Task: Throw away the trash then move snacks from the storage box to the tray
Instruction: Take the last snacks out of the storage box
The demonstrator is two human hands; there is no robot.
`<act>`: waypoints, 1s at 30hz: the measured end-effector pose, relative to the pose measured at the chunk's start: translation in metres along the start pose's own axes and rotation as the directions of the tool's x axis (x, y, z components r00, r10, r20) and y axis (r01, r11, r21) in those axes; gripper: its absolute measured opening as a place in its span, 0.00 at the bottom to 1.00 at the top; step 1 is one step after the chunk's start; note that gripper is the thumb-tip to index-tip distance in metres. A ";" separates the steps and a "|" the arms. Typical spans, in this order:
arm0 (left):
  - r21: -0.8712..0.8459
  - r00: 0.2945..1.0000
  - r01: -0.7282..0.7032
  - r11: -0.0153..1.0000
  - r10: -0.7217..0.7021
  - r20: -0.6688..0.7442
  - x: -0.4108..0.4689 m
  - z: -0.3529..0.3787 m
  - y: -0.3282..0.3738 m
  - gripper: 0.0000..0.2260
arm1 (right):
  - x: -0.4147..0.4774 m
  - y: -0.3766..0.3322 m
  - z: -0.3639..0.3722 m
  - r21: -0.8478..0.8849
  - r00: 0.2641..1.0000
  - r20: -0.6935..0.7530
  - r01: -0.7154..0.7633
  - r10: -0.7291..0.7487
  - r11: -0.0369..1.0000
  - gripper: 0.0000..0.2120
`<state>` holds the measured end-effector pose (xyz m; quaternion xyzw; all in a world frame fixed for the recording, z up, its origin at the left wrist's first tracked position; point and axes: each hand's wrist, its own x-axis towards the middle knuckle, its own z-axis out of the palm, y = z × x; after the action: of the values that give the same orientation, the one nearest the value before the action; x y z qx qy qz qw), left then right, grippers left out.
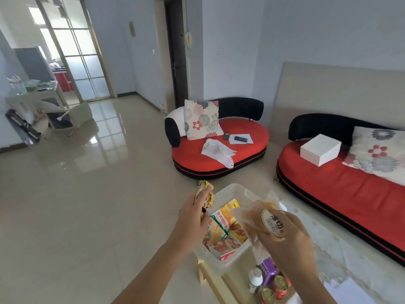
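Observation:
A clear plastic storage box (pixel 223 265) stands on the table's left end with several snack packs (pixel 225 229) inside. My left hand (pixel 192 220) grips a crumpled yellow wrapper (pixel 205 194) just above the box's left rim. My right hand (pixel 289 240) holds a clear-wrapped bread pack (pixel 269 222) with a round label, lifted over the box's right side. No tray shows in view.
A white bottle (pixel 255 279), a purple pack (pixel 270 270) and red cans (pixel 280 286) stand on the lace-covered table (pixel 341 260). Two red sofas (pixel 219 150) sit behind, one with a white bag (pixel 215 150), one with a white box (pixel 320 149). Tiled floor lies left.

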<state>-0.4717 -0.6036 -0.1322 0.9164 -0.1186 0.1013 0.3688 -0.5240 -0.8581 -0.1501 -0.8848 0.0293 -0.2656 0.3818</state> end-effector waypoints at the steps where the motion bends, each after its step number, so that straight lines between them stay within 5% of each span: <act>1: -0.018 1.000 -0.009 1.000 0.010 0.026 0.012 0.007 -0.004 0.31 | 0.003 0.004 0.004 -0.021 1.000 -0.004 -0.011 0.011 1.000 0.28; 11: -0.144 0.924 -0.127 0.982 0.169 0.342 0.123 0.045 -0.078 0.32 | 0.033 -0.003 0.081 -0.188 0.966 -0.143 -0.240 0.215 0.952 0.29; 22: -0.256 0.748 -0.127 0.958 0.262 0.610 0.185 0.068 -0.151 0.31 | 0.037 -0.034 0.161 -0.255 0.817 -0.275 -0.571 0.507 0.781 0.30; 30: -0.244 0.703 -0.042 0.969 0.202 0.682 0.164 0.101 -0.168 0.32 | 0.018 -0.028 0.204 -0.286 0.732 -0.201 -0.679 0.651 0.676 0.32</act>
<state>-0.2567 -0.5801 -0.2685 0.8315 -0.3205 -0.2432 0.3830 -0.4122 -0.7082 -0.2377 -0.8534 0.4101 -0.1355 0.2918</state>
